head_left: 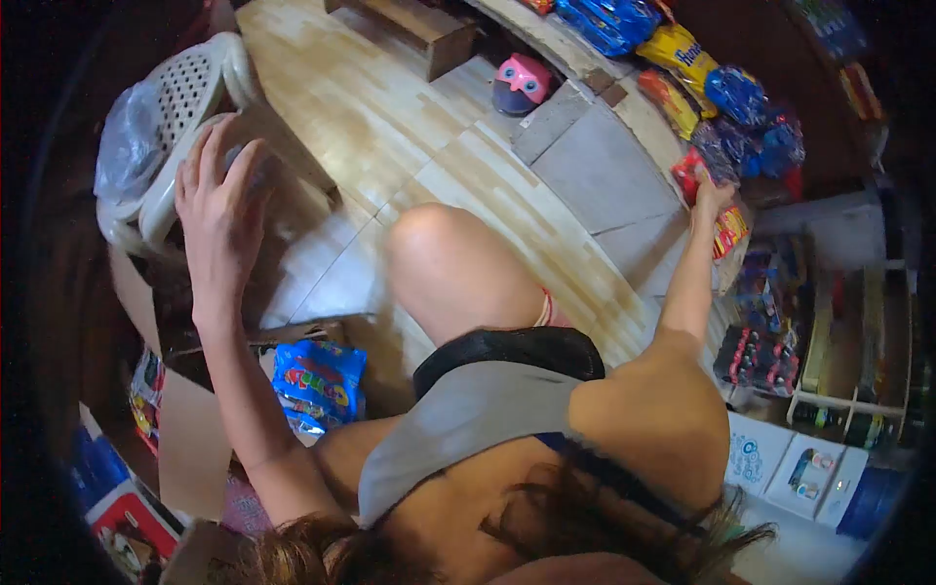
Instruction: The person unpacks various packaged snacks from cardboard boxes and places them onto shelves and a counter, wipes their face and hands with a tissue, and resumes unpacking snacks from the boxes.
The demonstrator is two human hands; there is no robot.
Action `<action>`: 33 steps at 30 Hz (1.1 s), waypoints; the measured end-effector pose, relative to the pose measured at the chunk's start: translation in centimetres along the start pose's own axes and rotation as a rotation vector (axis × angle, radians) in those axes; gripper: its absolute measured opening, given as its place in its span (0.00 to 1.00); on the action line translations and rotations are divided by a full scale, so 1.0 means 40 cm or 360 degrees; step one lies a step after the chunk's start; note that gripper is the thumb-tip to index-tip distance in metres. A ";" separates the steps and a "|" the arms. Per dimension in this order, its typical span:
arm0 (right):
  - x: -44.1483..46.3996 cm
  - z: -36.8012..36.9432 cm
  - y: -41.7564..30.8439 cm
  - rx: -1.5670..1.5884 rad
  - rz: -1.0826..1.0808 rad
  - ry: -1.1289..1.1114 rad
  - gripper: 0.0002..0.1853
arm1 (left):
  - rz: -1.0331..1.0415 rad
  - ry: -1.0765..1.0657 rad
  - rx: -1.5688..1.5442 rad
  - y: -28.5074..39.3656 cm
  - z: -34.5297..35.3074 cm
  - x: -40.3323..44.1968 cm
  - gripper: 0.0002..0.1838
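My left hand [219, 200] is raised with fingers spread and slightly bent, holding nothing, in front of a white plastic chair [185, 93]. A clear plastic bag [129, 146] hangs over the chair's side. Stretched out to the right, my right hand [715, 195] grips a small red packet [689, 174] at the edge of a low shelf; the packet's print is too blurred to read. Just below that hand lies a red and yellow packet [729, 232]. Several wrapped snack packs, among them a yellow bag [680, 57] and a blue bag [736, 95], lie beyond it.
An open cardboard box [195, 444] stands at my left, beside a blue printed pouch [317, 382]. A pink and dark owl-shaped object [522, 84] sits on the tiled floor [390, 127]. Racked goods [759, 359] and a white box [804, 478] are on the right.
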State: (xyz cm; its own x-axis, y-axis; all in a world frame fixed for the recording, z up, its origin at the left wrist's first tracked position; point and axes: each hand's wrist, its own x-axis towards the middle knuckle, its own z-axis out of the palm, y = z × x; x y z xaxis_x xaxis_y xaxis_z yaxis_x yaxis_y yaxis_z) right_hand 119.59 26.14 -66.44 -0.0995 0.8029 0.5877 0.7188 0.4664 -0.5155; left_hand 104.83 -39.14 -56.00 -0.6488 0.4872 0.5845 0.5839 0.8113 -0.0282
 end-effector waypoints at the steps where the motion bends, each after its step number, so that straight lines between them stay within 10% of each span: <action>1: -0.016 -0.022 -0.037 -0.0199 -0.0145 0.0033 0.28 | 0.0012 0.0018 0.0036 -0.014 0.003 -0.001 0.21; 4: -0.049 -0.081 -0.128 -0.0490 -0.0702 -0.0458 0.24 | 0.0106 0.0102 -0.0161 -0.012 -0.027 0.007 0.21; 5: 0.007 0.071 0.010 0.0456 -0.0644 -0.0706 0.23 | 0.0113 0.0142 -0.0201 -0.028 -0.018 -0.006 0.22; 11: -0.090 0.082 -0.174 -0.1080 -0.1128 -0.0413 0.19 | -0.0076 0.0215 -0.0020 -0.084 -0.061 -0.081 0.16; 15: -0.272 0.153 -0.481 0.0115 -0.1993 -0.0445 0.21 | -0.0276 0.0181 0.0215 -0.169 -0.163 -0.143 0.17; 18: -0.603 -0.012 -0.828 0.1013 -0.2121 -0.1117 0.19 | -0.0458 0.0296 0.0287 -0.294 -0.223 -0.249 0.19; 27: -1.409 -0.560 -1.281 0.2109 -0.3577 -0.1374 0.19 | -0.1755 -0.0378 0.0367 -0.520 -0.240 -0.965 0.38; 30: -1.707 -0.600 -1.371 0.1684 -0.3541 -0.2202 0.19 | -0.1749 -0.0266 0.0289 -0.514 -0.219 -0.994 0.38; 33: -1.985 -0.585 -1.457 0.0921 -0.3723 -0.1939 0.15 | -0.1765 -0.0207 0.0282 -0.514 -0.203 -1.003 0.38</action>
State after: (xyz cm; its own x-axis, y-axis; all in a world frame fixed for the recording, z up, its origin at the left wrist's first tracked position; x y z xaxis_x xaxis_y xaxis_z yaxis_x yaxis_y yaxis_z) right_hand 101.71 -73.49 -68.48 -0.2068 -0.9739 -0.0942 -0.9648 0.2189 -0.1455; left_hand 122.81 -77.99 -72.28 -0.8175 -0.5088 0.2698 -0.4166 0.8459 0.3330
